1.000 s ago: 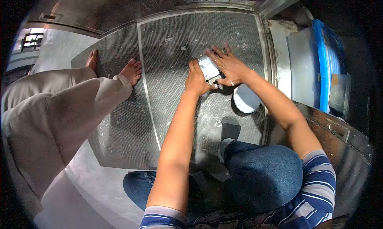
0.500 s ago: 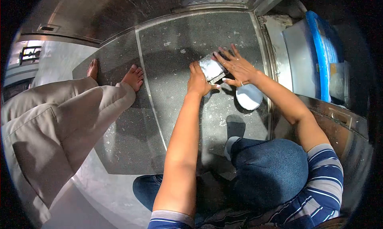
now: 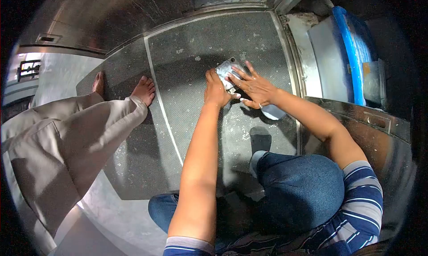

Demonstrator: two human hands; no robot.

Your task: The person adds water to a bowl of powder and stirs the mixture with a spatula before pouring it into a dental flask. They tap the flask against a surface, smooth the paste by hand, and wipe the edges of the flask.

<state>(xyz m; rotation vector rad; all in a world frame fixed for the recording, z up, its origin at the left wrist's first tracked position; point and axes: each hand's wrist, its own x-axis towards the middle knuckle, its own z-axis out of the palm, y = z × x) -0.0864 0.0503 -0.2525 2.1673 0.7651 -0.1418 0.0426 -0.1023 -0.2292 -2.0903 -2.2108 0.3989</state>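
A small block-shaped, whitish-silver object [image 3: 226, 69] with a dark round spot at its far corner is between my hands, low over the dark textured mat [image 3: 196, 86]. My left hand [image 3: 216, 91] grips its left side, with the thumb pointing right along the near edge. Across its top lies my right hand [image 3: 256, 89], fingers spread flat, covering much of the surface. The right thumb reaches toward the left thumb. Behind my right wrist, a white round dish or lid [image 3: 273, 112] is partly hidden.
Another person's bare feet [image 3: 143, 91] and beige trousers [image 3: 84, 131] are at the left. A blue-edged, pale container [image 3: 330, 60] stands at the right beyond the mat's metal edging. White specks dot the mat. My own socked foot [image 3: 260, 139] rests nearby.
My right hand has slid left and farther over the top of the block, and the dark spot at its far corner now shows. The white dish is more covered by my right wrist.
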